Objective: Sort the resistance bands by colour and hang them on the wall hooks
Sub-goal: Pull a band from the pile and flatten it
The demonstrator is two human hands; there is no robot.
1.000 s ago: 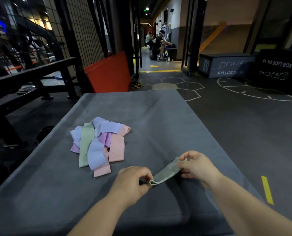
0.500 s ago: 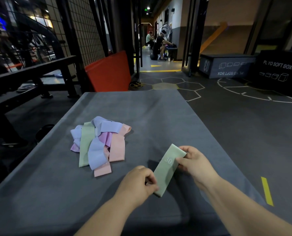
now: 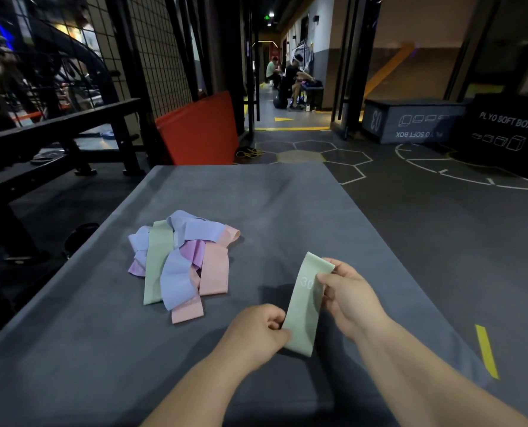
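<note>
Both hands work one pale green band, held just above the near R part of the grey padded top. L hand is curled, thumb & fingers pinching the band's lower L edge. R hand pinches the upper R edge, thumb lying across the front next to a white "30" printed on it. The band is flat & tilted, top end leaning R & away, bottom end close to the pad; can't tell if it touches. The other bands sit in a loose pile L of centre on the pad, well apart from the held one. In it: a second green band lying lengthwise on the L side, a lavender-blue band draped over the middle, a lilac band peeking from under, & pink bands on the R, w/ one pink end sticking out toward the person. Past the pad's far edge an orange mat leans vs a black wire-grid wall, w/ a yellow cable on the floor beside it. L side has a dark bench frame. R side has 2 plyo boxes, a grey box & a black box, on dark floor w/ white hexagon lines. A yellow strip marks the floor near the R forearm. Far down the corridor two people sit, too small for detail.
</note>
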